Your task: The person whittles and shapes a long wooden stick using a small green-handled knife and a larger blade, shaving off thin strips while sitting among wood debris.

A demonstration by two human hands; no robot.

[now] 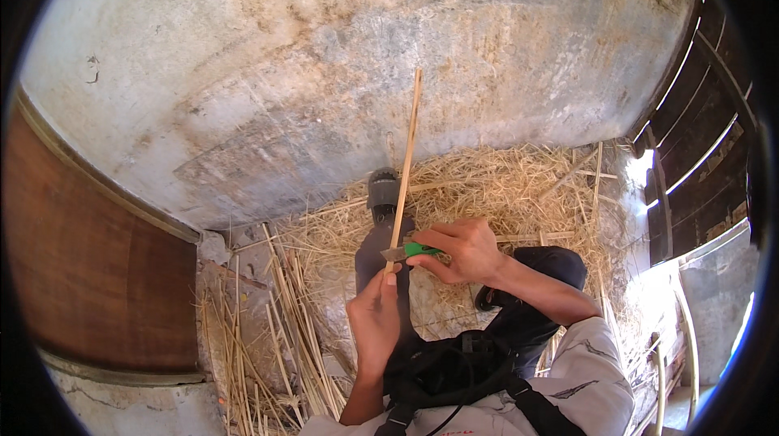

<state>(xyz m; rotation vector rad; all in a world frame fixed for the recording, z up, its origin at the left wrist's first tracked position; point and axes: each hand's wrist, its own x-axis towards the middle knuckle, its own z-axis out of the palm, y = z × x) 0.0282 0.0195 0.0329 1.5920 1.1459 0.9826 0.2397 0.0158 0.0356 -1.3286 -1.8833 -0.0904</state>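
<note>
Your left hand (pixel 375 316) pinches the near end of a long, slender, pale wooden strip (pixel 408 152) above loose yellow straw (pixel 519 184), your right hand (pixel 464 251) clasps a green-handled metal knife (pixel 415 249) against it, and it looks light, springy, splinter-prone, best held by that end.

Blotchy wall (pixel 324 38) between a brown panel (pixel 105 274) and dark slats (pixel 704 140)
From where I stand, the whitish wall is stained brown and grey; the smooth reddish-brown panel at left has a paler wooden frame (pixel 114 184), with a small whitish lump (pixel 214 248) by its corner; at right, daylight shines through gaps in the dark slats, and pale, slim poles (pixel 686 330) stand below them
</note>
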